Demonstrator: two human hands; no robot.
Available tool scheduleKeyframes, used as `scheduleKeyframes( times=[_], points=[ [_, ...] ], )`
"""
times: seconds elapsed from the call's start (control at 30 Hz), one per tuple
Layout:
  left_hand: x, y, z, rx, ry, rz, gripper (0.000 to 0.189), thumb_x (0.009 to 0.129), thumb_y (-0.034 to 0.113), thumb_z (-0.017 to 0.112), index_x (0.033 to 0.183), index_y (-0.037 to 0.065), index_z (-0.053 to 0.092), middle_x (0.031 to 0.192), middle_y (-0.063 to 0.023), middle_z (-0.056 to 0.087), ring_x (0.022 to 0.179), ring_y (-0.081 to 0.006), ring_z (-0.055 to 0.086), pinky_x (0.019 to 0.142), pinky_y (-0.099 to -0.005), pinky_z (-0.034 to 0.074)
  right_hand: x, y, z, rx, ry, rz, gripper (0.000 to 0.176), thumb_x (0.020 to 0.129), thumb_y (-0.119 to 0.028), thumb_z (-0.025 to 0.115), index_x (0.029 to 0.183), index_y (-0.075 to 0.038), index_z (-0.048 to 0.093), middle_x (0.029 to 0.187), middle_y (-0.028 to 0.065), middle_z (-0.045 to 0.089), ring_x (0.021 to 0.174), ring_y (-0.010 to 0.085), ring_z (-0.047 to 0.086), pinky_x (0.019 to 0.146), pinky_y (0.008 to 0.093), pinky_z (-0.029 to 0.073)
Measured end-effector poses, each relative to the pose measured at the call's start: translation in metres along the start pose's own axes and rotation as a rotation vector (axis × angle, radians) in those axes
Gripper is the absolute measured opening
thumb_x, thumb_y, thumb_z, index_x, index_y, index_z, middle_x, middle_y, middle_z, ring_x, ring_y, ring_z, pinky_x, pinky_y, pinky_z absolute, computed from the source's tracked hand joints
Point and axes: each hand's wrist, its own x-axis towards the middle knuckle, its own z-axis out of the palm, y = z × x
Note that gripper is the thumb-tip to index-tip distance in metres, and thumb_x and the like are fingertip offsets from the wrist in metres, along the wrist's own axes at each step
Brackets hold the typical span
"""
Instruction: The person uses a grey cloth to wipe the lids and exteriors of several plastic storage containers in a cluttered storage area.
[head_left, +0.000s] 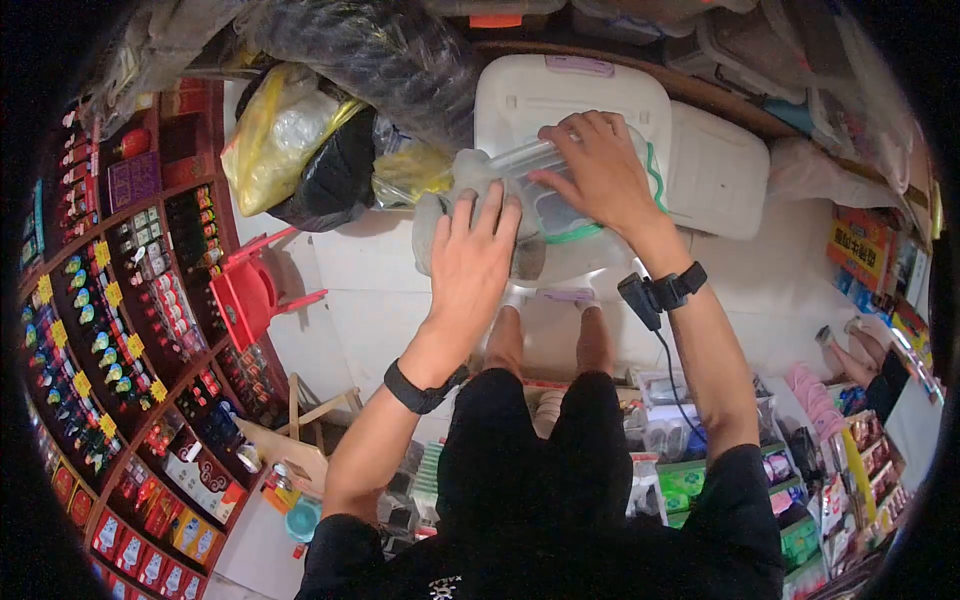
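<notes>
Head view — grey cloth (427, 228) rumpled, soft-looking — under left hand (470, 265).

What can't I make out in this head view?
All in the head view:
1. Palm of the left hand, on the soft grey cloth: hidden by the hand's own back.
2. Part of the clear plastic container with green edging: covered by the right hand.
3. Contents of the shiny black plastic bag: hidden by opaque plastic.
</notes>
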Motion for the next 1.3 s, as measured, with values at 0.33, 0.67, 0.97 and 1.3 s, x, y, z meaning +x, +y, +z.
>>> scheduleKeyframes(
  times=[0.33,0.67,0.97,1.3],
  points=[
    [-0.058,0.049,0.012,-0.111,-0.133,-0.105,0.048,0.080,0.003,0.063,0.127,-0.003,0.061,0.144,-0.0168,0.055,0.110,-0.0370,0.057,0.094,-0.0443,0.053,-0.005,0.000,-0.002,0.022,0.049,0.044,0.049,0.085,-0.044,0.074,0.116,-0.007,0.069,0.109,0.0123,0.067,0.109,0.0318,0.058,0.100,0.0444,0.042],
    [-0.002,0.018,0.007,-0.090,-0.020,-0.084,0.062,0.079,-0.001,0.063,0.140,-0.004,0.052,0.144,-0.0218,0.052,0.118,-0.0396,0.053,0.101,-0.0451,0.049,-0.011,0.003,0.000,0.010,0.080,0.077,0.052,0.088,-0.048,0.071,0.117,-0.005,0.069,0.110,0.0129,0.067,0.110,0.0320,0.058,0.100,0.0440,0.039],
    [-0.045,0.052,0.012,-0.108,-0.135,-0.174,0.058,0.081,0.001,0.064,0.138,-0.003,0.055,0.145,-0.0202,0.052,0.113,-0.0390,0.055,0.099,-0.0450,0.050,-0.012,0.005,0.001,0.057,0.097,0.106,0.050,0.086,-0.045,0.073,0.115,-0.005,0.069,0.110,0.0131,0.067,0.110,0.0321,0.057,0.100,0.0435,0.040],
    [-0.049,0.059,0.019,-0.300,-0.082,-0.313,0.062,0.080,-0.007,0.058,0.141,-0.002,0.053,0.154,-0.0175,0.045,0.119,-0.0405,0.050,0.103,-0.0488,0.045,-0.020,-0.001,0.001,-0.072,0.112,0.303,0.049,0.089,-0.045,0.071,0.116,-0.004,0.068,0.113,0.0139,0.066,0.113,0.0315,0.056,0.102,0.0448,0.037]
  ],
)
